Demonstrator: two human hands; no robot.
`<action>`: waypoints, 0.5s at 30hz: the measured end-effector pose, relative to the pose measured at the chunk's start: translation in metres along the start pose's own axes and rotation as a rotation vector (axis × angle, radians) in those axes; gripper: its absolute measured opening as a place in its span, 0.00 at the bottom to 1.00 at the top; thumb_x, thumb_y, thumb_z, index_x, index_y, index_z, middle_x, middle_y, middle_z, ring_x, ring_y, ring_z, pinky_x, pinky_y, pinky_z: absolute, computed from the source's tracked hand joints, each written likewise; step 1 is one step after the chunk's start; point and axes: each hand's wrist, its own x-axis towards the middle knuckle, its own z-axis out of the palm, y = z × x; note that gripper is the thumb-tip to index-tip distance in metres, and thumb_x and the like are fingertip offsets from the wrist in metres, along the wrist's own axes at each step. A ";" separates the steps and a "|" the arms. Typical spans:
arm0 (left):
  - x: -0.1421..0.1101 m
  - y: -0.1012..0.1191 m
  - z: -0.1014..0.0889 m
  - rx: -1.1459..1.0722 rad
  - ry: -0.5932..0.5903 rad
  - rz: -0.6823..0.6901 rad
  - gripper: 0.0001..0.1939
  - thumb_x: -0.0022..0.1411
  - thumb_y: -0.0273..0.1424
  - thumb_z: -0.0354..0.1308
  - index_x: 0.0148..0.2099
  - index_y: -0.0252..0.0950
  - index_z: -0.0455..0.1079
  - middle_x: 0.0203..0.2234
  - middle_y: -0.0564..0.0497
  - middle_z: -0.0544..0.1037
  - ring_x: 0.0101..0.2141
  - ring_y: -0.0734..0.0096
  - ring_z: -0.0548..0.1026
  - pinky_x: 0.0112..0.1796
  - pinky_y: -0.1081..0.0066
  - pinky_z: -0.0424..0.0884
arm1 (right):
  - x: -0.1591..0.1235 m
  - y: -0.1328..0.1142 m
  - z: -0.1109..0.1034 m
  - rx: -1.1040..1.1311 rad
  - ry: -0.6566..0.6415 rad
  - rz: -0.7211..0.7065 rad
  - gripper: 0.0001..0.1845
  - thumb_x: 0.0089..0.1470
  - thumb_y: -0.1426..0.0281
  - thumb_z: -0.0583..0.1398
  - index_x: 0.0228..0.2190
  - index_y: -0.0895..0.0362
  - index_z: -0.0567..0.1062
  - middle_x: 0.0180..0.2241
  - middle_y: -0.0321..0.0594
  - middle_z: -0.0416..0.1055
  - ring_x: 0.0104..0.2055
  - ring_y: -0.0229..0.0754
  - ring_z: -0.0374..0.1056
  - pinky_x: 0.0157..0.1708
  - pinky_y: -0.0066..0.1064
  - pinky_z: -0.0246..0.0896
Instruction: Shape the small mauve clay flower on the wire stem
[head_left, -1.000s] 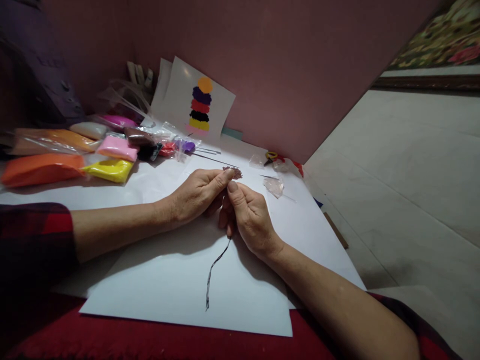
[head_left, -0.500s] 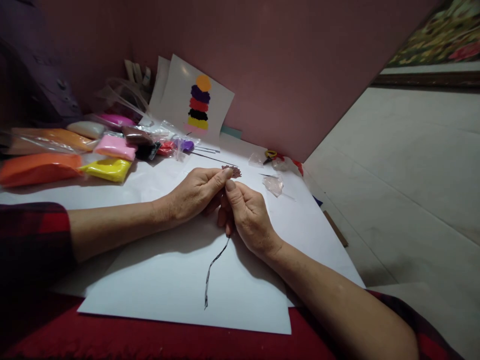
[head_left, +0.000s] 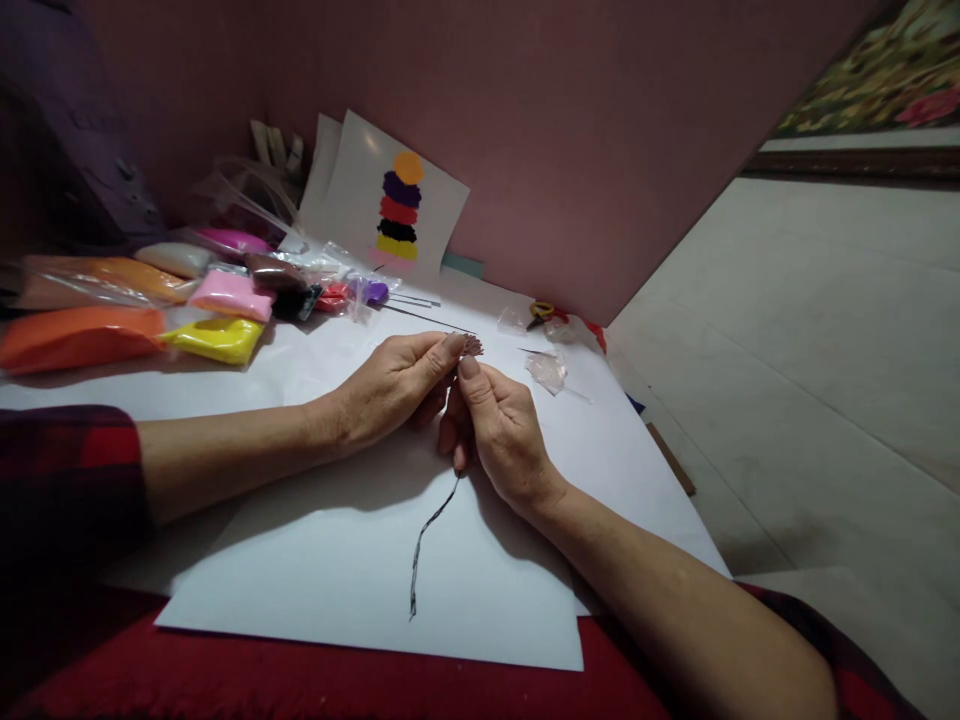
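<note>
A small brownish fringed, flower-like piece (head_left: 472, 345) shows above my fingertips. My left hand (head_left: 390, 385) is closed on it, thumb pressed over its left side. Close beside, just below the piece, my right hand (head_left: 506, 430) is closed with its thumb and fingers together. A thin dark twisted wire stem (head_left: 421, 540) comes out under the right hand's fingers and hangs down over the white paper (head_left: 337, 590). Where the stem meets the fringed piece is hidden behind my fingers.
Bags of coloured clay (head_left: 82, 335) lie in a heap at the left. A sheet with coloured patches (head_left: 442, 210) leans on the pink wall. Dark thin strips (head_left: 427, 319), yellow-handled scissors (head_left: 540, 312) and a clear plastic scrap (head_left: 547, 373) lie behind my hands.
My right thumb has shifted slightly up and to the right along the fringed piece's lower edge. The left hand stays in nearly the same place.
</note>
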 end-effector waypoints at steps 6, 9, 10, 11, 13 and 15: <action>0.000 0.001 0.001 -0.024 -0.024 0.040 0.18 0.69 0.41 0.49 0.29 0.36 0.63 0.10 0.56 0.68 0.14 0.78 0.65 0.18 0.80 0.61 | 0.000 0.001 0.000 0.010 0.009 0.014 0.27 0.63 0.49 0.50 0.23 0.56 0.68 0.16 0.30 0.66 0.11 0.29 0.57 0.10 0.22 0.52; 0.000 0.002 0.001 0.012 0.014 0.028 0.20 0.68 0.42 0.49 0.28 0.36 0.63 0.10 0.57 0.67 0.14 0.77 0.65 0.17 0.79 0.60 | 0.000 0.001 0.000 0.003 0.009 0.013 0.26 0.62 0.49 0.50 0.24 0.56 0.66 0.17 0.30 0.67 0.11 0.29 0.58 0.10 0.22 0.52; 0.000 0.002 0.001 0.024 0.025 0.027 0.21 0.68 0.43 0.49 0.27 0.36 0.63 0.10 0.57 0.66 0.14 0.77 0.65 0.17 0.79 0.60 | 0.000 0.001 0.000 0.004 0.012 0.013 0.25 0.62 0.49 0.51 0.24 0.55 0.65 0.17 0.29 0.67 0.11 0.29 0.58 0.10 0.21 0.52; 0.000 0.003 0.001 0.033 0.032 0.026 0.21 0.68 0.43 0.49 0.26 0.36 0.63 0.10 0.57 0.65 0.13 0.77 0.65 0.17 0.79 0.59 | 0.000 0.001 0.000 0.004 0.013 0.012 0.24 0.62 0.50 0.52 0.24 0.55 0.64 0.17 0.29 0.67 0.11 0.29 0.58 0.10 0.21 0.52; 0.000 0.004 0.001 0.041 0.032 0.019 0.22 0.68 0.43 0.49 0.25 0.36 0.63 0.09 0.57 0.65 0.13 0.77 0.65 0.16 0.79 0.59 | -0.001 0.001 0.000 -0.005 0.006 0.005 0.23 0.62 0.51 0.53 0.24 0.55 0.64 0.16 0.29 0.67 0.11 0.29 0.58 0.11 0.21 0.52; -0.001 0.004 0.001 0.041 0.027 0.007 0.22 0.68 0.43 0.49 0.24 0.36 0.63 0.09 0.56 0.66 0.13 0.77 0.65 0.16 0.79 0.59 | -0.001 0.000 0.001 -0.016 0.001 -0.010 0.23 0.63 0.52 0.52 0.24 0.55 0.65 0.15 0.29 0.66 0.11 0.29 0.58 0.11 0.21 0.53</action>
